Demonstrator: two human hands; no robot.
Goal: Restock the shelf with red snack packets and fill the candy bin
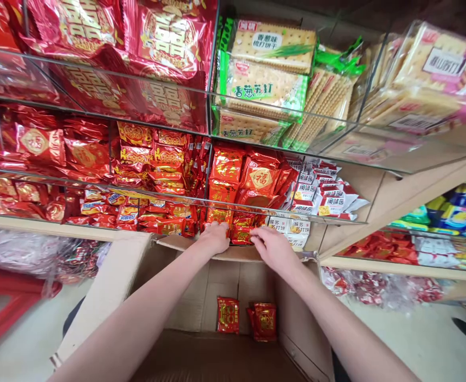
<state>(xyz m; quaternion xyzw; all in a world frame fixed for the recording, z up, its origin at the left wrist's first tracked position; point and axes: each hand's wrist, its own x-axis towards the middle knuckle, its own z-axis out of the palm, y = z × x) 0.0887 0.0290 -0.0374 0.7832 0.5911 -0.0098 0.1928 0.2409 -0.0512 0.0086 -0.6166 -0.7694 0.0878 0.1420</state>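
Red, square foil packets (243, 228) touched by bunched left fingers (216, 228) (grip unclear), near parted right fingers (259, 233); spill risked by over-pushing.

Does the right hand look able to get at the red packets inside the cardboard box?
Probably yes: the box is open above, and neither arm covers the packets, though the right hand would first have to draw back from the shelf.

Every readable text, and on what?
"囍": large red bags
"香葱味 梳打饼干": top green cracker pack
"香葱苏打": packs below
"福": red packets
"闽味园": white-red packets
"苏打饼": white packets
Pink packs, carton packets, small print: unreadable.
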